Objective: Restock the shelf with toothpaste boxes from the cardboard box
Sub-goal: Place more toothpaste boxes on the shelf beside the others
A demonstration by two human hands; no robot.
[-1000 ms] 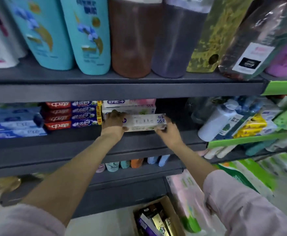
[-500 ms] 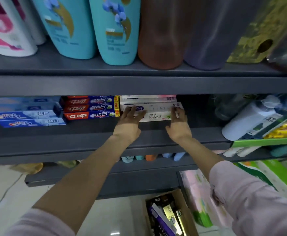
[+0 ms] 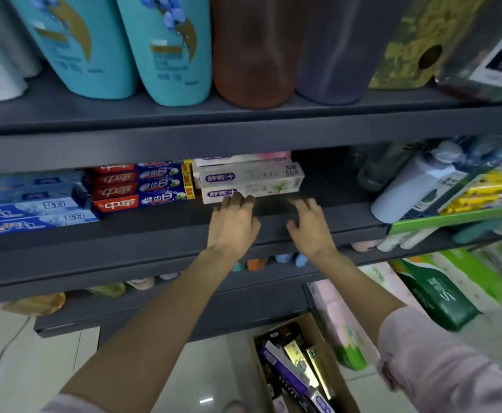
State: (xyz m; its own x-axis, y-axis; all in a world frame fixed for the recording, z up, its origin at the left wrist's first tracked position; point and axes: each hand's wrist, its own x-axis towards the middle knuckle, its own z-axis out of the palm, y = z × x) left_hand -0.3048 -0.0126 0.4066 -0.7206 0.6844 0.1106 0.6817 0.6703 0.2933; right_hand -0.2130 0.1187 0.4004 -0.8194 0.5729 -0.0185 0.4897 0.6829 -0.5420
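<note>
A stack of white toothpaste boxes [image 3: 251,181] with purple logos lies on the dark grey middle shelf [image 3: 166,225], right of red-and-blue boxes [image 3: 142,186]. My left hand [image 3: 233,222] hovers just in front of the stack's lower left corner, fingers relaxed, holding nothing. My right hand [image 3: 311,226] is over the shelf edge, a little right of the stack, fingers loosely spread and empty. On the floor below, an open cardboard box [image 3: 327,353] holds several more toothpaste boxes [image 3: 291,371].
Blue toothpaste boxes [image 3: 32,210] fill the shelf's left end. Large shampoo bottles [image 3: 166,49] stand on the shelf above. A white bottle [image 3: 413,186] and yellow packs in a green tray [image 3: 452,219] sit at the right. Tissue packs [image 3: 440,290] lean beside the cardboard box.
Both hands set the white toothpaste box onto the stack, let go of it and drew back toward the shelf's front edge.
</note>
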